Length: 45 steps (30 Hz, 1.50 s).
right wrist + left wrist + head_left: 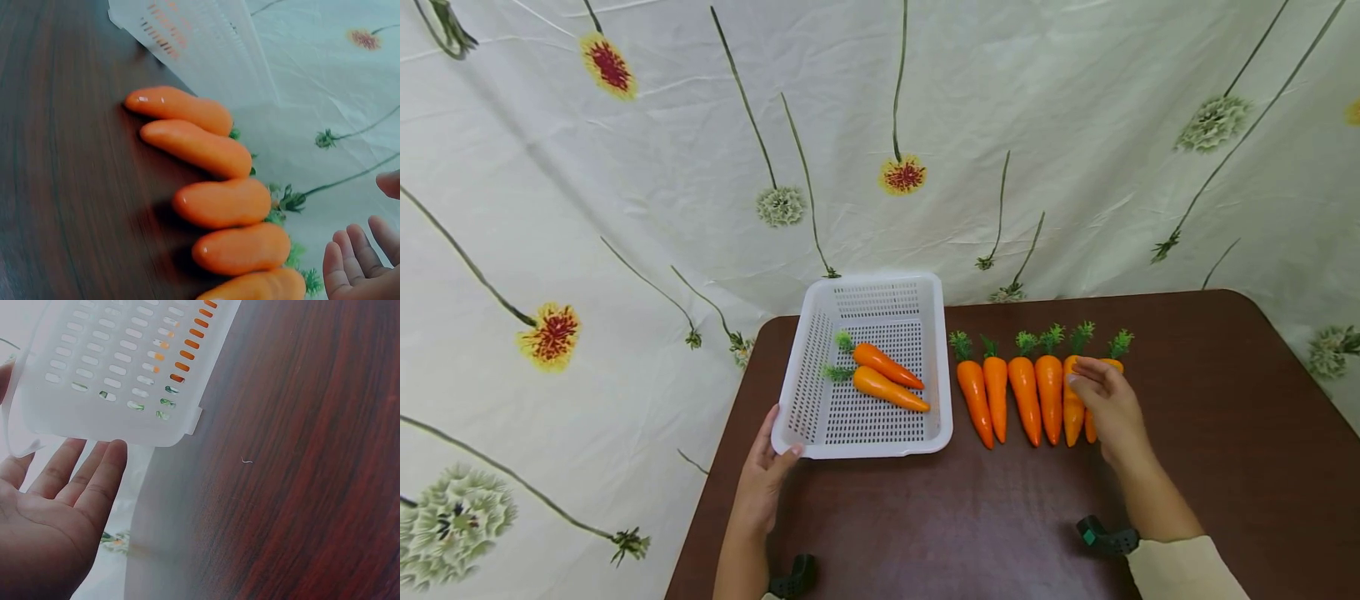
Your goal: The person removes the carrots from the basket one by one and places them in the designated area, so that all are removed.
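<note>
A white plastic basket (pixel 936 450) stands on the table with two orange carrots (pixel 883 390) with green tops inside. My left hand (pixel 763 479) grips the basket's near left corner, thumb over the rim and fingers along the outer wall. In the left wrist view the fingers (pixel 103 475) reach the perforated wall from outside. Several more carrots (pixel 1022 396) lie in a row right of the basket, tops pointing away. Above the right end of that row hovers my right hand (pixel 1112 408), fingers loosely extended and holding nothing. It partly hides the last carrot (pixel 1092 427).
The dark brown wooden table (pixel 940 517) carries the basket and carrots. A white cloth with flower prints (pixel 1037 125) hangs behind and to the left of it. Dark wrist devices (pixel 1107 537) sit on both wrists.
</note>
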Each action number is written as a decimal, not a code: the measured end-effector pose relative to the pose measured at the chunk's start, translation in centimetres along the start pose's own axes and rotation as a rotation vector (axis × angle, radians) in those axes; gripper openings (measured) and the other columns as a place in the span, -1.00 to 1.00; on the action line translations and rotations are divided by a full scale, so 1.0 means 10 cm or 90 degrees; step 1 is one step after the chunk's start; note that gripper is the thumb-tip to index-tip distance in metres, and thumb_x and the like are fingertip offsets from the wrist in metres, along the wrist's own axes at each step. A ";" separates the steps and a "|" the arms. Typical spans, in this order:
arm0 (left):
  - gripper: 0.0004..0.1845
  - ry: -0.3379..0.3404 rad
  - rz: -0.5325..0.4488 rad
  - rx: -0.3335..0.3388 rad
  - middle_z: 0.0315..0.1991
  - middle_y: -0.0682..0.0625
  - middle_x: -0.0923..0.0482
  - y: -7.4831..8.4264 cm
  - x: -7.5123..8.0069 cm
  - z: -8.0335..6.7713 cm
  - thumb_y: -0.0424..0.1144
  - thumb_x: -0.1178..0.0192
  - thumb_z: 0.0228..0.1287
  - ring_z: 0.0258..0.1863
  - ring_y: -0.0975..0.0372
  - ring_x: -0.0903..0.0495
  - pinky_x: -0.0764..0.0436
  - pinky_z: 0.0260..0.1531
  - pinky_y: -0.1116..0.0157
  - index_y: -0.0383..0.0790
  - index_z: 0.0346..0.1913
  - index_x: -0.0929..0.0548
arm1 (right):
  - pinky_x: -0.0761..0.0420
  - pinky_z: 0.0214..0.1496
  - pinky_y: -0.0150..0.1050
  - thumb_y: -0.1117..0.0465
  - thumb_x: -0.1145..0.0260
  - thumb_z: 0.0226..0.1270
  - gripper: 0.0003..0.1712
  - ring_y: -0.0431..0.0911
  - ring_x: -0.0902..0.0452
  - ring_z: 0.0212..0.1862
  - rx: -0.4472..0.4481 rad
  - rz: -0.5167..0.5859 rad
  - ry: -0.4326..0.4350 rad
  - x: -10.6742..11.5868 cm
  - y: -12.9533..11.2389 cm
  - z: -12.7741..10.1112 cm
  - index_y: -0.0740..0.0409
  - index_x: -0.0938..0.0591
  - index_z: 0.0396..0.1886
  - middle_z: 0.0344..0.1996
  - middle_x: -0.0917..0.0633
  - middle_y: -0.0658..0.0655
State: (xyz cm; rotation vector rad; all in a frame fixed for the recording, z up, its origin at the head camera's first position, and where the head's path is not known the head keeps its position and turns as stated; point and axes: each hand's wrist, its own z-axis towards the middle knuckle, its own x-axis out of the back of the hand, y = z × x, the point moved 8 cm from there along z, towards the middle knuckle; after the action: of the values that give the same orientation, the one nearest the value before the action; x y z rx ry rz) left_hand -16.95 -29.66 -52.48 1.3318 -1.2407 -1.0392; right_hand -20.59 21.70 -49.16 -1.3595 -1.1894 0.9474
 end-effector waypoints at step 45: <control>-0.12 -0.001 -0.016 0.000 0.56 -0.12 -0.19 -0.02 0.00 0.01 -0.36 -0.24 0.39 0.28 0.39 -0.51 -0.51 0.11 0.58 0.17 0.62 -0.04 | -0.56 0.18 -0.41 0.08 -0.30 0.46 -0.34 0.16 -0.44 0.35 0.070 -0.022 -0.261 -1.26 -0.28 -0.24 0.20 -0.34 0.45 0.36 -0.45 0.34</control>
State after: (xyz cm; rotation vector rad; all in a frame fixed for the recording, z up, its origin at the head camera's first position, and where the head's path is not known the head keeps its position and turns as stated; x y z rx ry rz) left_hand -17.02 -29.64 -52.67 1.3494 -1.2282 -1.0579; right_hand -21.07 8.79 -46.91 -1.0820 -1.4355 1.2893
